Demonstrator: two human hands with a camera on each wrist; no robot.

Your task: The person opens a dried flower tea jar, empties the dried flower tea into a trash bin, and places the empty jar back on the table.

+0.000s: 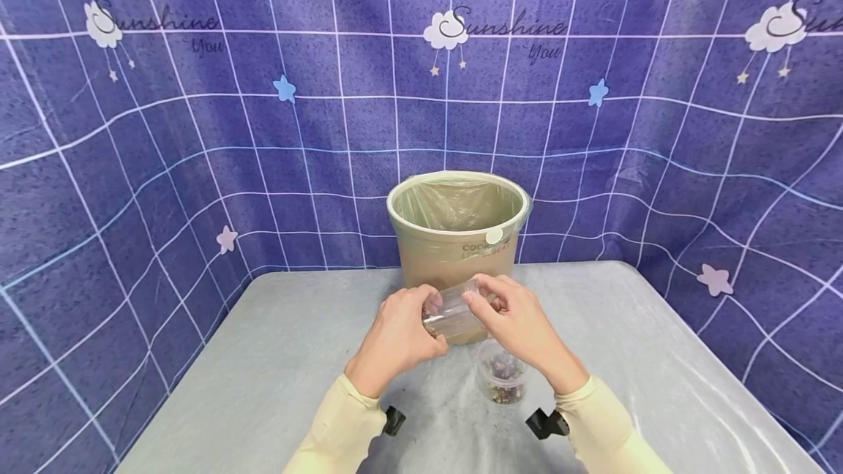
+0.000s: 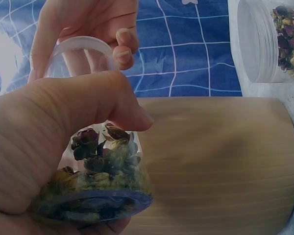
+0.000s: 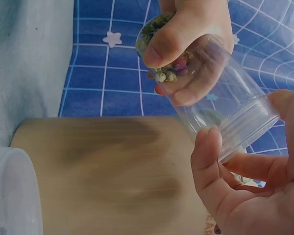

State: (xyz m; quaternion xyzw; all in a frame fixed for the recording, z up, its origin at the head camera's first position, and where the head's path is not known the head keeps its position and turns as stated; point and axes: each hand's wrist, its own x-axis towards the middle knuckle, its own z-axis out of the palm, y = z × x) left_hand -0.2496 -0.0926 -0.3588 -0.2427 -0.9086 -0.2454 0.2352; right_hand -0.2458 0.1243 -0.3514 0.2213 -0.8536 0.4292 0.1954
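Note:
My left hand (image 1: 402, 328) grips a clear plastic jar (image 1: 456, 313) round its base end. Dried flower buds (image 2: 100, 156), dark red and yellowish, lie gathered at that base. The jar is held tilted in front of the bin, its ribbed rim end (image 3: 250, 125) toward my right hand (image 1: 520, 320). Thumb and fingers of that hand pinch this rim from opposite sides. Below the right hand, a second clear jar (image 1: 503, 379) stands on the table with dried buds in it. My right wrist partly overlaps the view beside it.
A beige bin (image 1: 421, 258) lined with a clear plastic bag (image 1: 454, 200) stands at the back of the grey table (image 1: 283, 357), close behind my hands. A purple-blue gridded curtain (image 1: 329, 115) surrounds the table at the back and both sides.

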